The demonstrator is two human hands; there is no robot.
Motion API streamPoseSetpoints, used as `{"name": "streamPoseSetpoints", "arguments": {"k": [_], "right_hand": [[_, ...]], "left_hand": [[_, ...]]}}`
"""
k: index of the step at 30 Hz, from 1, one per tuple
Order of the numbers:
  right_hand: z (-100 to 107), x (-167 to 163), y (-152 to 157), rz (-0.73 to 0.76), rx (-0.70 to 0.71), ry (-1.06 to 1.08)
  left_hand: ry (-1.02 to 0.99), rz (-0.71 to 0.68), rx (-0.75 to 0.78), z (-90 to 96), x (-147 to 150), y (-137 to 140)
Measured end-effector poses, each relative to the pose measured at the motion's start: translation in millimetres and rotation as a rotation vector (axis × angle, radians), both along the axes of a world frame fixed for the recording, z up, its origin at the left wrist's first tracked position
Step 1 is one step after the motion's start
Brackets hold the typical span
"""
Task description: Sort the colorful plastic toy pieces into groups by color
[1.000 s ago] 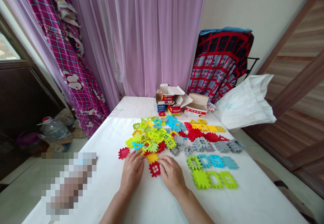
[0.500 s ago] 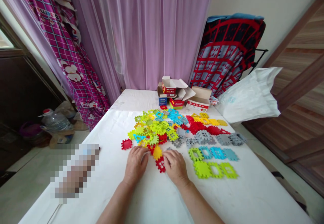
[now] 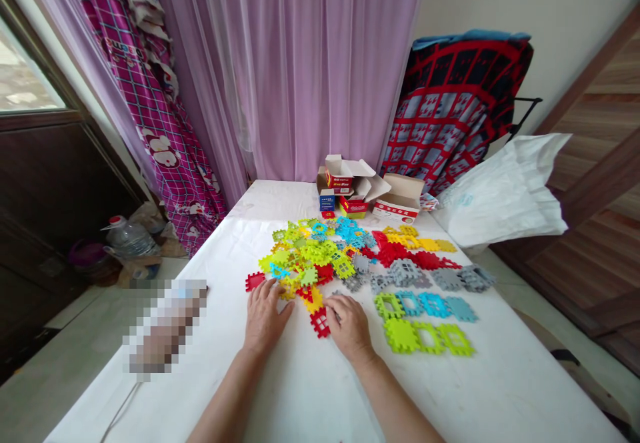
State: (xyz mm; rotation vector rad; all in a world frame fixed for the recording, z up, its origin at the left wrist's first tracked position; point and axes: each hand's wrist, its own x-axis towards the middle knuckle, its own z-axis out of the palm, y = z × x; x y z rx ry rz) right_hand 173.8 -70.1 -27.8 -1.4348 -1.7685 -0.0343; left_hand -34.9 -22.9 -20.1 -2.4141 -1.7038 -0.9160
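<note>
My left hand (image 3: 264,313) lies palm down at the near left of a heap of plastic interlocking tiles (image 3: 315,253). Its fingers are spread, and the tips reach the edge of a red square tile (image 3: 255,281). My right hand (image 3: 349,323) rests on the table with its fingers curled in. Those fingertips are beside a yellow tile (image 3: 314,300) and a red window tile (image 3: 320,323); whether they pinch anything is hidden. Both tiles lie between my hands.
Sorted rows of green tiles (image 3: 403,335), blue tiles (image 3: 434,304), grey tiles (image 3: 405,271) and red tiles (image 3: 395,254) lie to the right. Opened small boxes (image 3: 399,199) stand at the back. A white bag (image 3: 500,193) sits at the right edge. A pixelated object (image 3: 167,333) lies at left.
My left hand has shifted slightly left and its fingers have stretched out to the red square tile. The right hand stays in about the same place. The view has turned a little.
</note>
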Motion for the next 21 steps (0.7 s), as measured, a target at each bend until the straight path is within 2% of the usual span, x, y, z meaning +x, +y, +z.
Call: {"name": "streamPoseSetpoints", "arguments": {"k": [4,9,13,18,21], "right_hand": [[1,0,0,0.002,0.002,0.009],[1,1,1,0.017,0.028,0.009],[0,1,1,0.012,0.063,0.027],[1,1,1,-0.001,0.080,0.030],[2,1,0,0.002,0.088,0.028]], "left_hand": [[-0.024,0.033,0.012,1.0,0,-1],[-0.023,0.037,-0.072,11.0,2,-5],[-0.071,0.020,-0.111,10.1,1,-3],[-0.313,-0.082,-0.075,1.0,-3,2],[-0.485,-0.110,-0.107,-2.6,-4,3]]}}
